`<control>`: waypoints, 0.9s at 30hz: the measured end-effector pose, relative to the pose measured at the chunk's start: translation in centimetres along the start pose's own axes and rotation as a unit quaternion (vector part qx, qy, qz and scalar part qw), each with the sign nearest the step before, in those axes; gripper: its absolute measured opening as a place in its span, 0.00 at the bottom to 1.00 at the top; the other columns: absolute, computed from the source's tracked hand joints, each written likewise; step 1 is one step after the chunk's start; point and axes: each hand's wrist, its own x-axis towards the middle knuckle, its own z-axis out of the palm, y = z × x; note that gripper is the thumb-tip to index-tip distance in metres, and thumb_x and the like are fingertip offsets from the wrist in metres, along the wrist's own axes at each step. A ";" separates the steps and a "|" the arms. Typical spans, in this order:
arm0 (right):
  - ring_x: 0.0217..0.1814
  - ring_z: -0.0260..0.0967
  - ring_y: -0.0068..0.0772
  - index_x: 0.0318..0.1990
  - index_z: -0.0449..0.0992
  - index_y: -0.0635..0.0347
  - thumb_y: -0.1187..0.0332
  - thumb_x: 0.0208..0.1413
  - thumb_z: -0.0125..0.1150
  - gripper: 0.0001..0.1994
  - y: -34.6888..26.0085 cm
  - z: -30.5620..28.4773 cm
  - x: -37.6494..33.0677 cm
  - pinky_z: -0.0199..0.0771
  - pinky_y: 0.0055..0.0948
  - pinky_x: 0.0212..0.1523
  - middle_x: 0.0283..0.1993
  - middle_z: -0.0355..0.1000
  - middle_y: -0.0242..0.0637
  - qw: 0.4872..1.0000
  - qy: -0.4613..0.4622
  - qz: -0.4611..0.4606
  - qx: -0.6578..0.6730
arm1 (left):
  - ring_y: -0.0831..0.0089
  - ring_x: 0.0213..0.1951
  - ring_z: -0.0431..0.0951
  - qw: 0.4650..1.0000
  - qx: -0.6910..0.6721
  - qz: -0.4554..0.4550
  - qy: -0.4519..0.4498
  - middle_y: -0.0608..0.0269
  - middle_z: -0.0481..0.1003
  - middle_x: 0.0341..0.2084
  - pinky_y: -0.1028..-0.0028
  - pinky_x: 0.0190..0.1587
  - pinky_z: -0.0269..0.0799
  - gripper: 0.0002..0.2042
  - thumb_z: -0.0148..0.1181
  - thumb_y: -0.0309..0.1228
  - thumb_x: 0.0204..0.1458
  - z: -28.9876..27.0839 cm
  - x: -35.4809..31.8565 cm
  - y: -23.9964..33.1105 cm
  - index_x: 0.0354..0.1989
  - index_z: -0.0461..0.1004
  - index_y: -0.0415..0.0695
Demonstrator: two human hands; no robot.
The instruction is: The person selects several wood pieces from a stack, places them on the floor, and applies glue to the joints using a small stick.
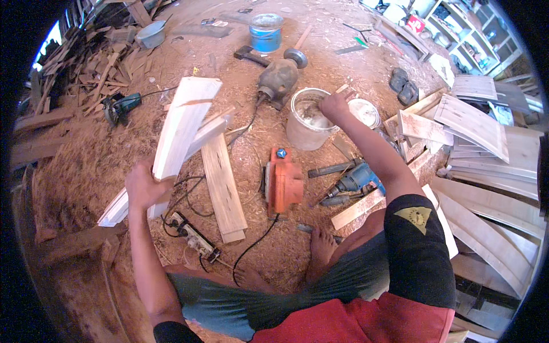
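Observation:
At the left, my left hand [147,186] is closed around the lower part of a pale wooden board [186,126], which stands tilted upward. A brown streak crosses the board near its upper end. Over the rim of a whitish bucket [309,134] is my right hand [335,108], its fingers closed; a short light wooden stick [342,89] pokes out above them. The stick's lower end is hidden by the hand and bucket. Pale, wet-looking stuff coats the bucket's inside. More wooden boards [223,183] lie beside and under the held one.
An orange power planer [283,183] and a blue drill [359,177] lie before me among cords. Beyond are a grinding machine [278,79], a hammer [251,55] and a blue bucket [266,39]. Panels [474,126] are stacked at right, scrap wood [86,74] at left.

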 end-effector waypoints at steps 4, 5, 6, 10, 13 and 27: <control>0.42 0.80 0.39 0.35 0.83 0.50 0.69 0.56 0.55 0.09 -0.3 4.2 1.8 0.78 0.40 0.38 0.40 0.80 0.39 0.997 0.000 -0.027 -0.069 | 0.52 0.37 0.81 0.998 0.038 0.015 -0.057 0.52 0.80 0.33 0.58 0.41 0.76 0.26 0.68 0.40 0.26 0.5 0.2 0.2 0.41 0.81 0.49; 0.42 0.80 0.39 0.35 0.83 0.50 0.68 0.55 0.56 0.08 -0.4 4.6 2.0 0.78 0.40 0.38 0.40 0.80 0.38 0.999 0.005 -0.039 -0.034 | 0.52 0.37 0.81 0.995 0.048 0.025 -0.080 0.52 0.80 0.33 0.59 0.41 0.76 0.27 0.68 0.41 0.24 0.8 0.4 -0.1 0.41 0.81 0.49; 0.42 0.80 0.39 0.35 0.83 0.50 0.68 0.54 0.58 0.07 -0.6 4.4 1.9 0.78 0.40 0.38 0.40 0.81 0.37 0.999 0.007 -0.054 0.000 | 0.52 0.36 0.80 0.995 0.043 0.020 -0.089 0.51 0.80 0.32 0.59 0.41 0.76 0.27 0.67 0.41 0.23 1.1 0.3 -0.1 0.40 0.81 0.49; 0.41 0.79 0.40 0.36 0.83 0.52 0.66 0.50 0.61 0.08 1.4 3.0 1.1 0.78 0.40 0.39 0.37 0.80 0.37 0.991 0.021 -0.042 0.127 | 0.52 0.37 0.80 0.991 0.072 0.026 -0.109 0.50 0.80 0.31 0.59 0.42 0.76 0.27 0.67 0.41 0.23 2.0 0.7 -0.5 0.39 0.81 0.47; 0.38 0.79 0.41 0.36 0.82 0.55 0.65 0.46 0.64 0.09 5.7 2.2 0.0 0.77 0.40 0.39 0.35 0.80 0.38 0.982 -0.104 -0.008 0.160 | 0.52 0.37 0.81 0.992 0.049 0.022 -0.117 0.48 0.80 0.31 0.59 0.43 0.76 0.26 0.68 0.40 0.22 2.6 1.5 0.6 0.38 0.81 0.45; 0.23 0.60 0.11 0.40 0.81 0.56 0.59 0.57 0.61 0.11 14.5 -8.2 -9.5 0.55 0.16 0.21 0.25 0.71 0.21 0.617 0.155 0.055 0.770 | 0.55 0.37 0.79 0.954 -0.115 0.040 -0.275 0.46 0.78 0.33 0.66 0.40 0.74 0.25 0.69 0.40 0.19 5.5 3.7 3.7 0.31 0.81 0.40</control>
